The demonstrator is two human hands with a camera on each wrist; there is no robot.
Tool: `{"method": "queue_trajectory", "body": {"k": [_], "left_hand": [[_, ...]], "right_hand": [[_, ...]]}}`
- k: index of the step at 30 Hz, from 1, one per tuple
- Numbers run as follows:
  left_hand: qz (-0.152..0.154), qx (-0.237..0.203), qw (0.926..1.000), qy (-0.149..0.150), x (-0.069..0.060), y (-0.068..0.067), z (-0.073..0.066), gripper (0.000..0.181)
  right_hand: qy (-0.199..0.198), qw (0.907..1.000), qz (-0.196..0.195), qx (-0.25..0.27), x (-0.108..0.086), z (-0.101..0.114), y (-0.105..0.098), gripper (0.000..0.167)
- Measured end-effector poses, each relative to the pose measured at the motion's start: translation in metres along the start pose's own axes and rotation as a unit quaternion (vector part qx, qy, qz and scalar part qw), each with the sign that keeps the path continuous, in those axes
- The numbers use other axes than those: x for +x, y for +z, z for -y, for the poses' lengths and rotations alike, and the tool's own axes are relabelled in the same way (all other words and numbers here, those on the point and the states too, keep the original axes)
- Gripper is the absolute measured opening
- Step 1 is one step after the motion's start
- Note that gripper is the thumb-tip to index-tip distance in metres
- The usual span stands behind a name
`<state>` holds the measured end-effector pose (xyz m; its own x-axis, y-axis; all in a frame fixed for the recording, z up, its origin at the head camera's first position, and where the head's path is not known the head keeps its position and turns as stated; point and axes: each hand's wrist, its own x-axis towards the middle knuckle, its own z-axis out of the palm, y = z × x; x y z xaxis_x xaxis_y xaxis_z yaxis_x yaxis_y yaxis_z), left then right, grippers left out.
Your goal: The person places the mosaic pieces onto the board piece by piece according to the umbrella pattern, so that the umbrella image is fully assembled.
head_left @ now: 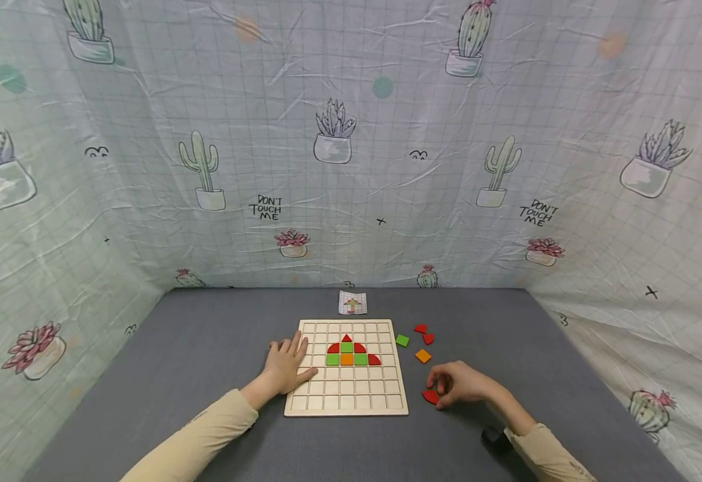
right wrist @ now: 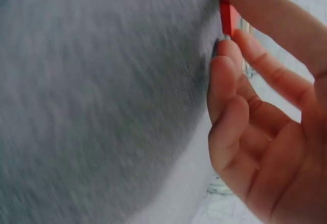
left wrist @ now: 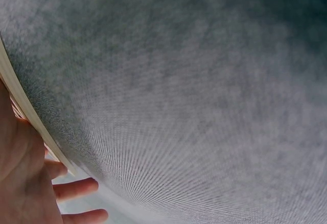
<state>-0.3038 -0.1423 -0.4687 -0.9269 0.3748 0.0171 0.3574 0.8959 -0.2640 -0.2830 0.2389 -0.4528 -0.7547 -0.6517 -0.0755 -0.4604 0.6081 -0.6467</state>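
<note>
Left hand is spread over the board's left edge, probably so it won't slide. Right hand's pinching a red piece off the board's right side. Card sits just beyond, likely for easy peeking.

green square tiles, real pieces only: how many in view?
4: on the board, one green tile above the orange tile, one left of it, one right; another loose, right of the board. The left hand or right hand may hide more.
</note>
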Motion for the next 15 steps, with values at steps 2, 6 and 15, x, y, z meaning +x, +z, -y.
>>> {"method": "queue_trajectory", "body": {"k": [2,6,15], "left_hand": [[0.000,0.000,1.0000,0.000,-0.0002,-0.0002,0.0001,0.071],[0.001,0.000,1.0000,-0.002,0.0000,0.0000,0.0009,0.071],[0.001,-0.001,1.0000,-0.001,0.0006,0.0007,0.0009,0.071]], "right_hand": [[0.001,0.9999,0.015,0.006,-0.0007,-0.0011,-0.0033,0.033],[0.001,0.9979,0.055,0.033,0.0013,-0.0037,-0.0069,0.042],[-0.034,0.9952,0.088,0.026,0.0083,-0.0034,-0.0055,0.037]]}}
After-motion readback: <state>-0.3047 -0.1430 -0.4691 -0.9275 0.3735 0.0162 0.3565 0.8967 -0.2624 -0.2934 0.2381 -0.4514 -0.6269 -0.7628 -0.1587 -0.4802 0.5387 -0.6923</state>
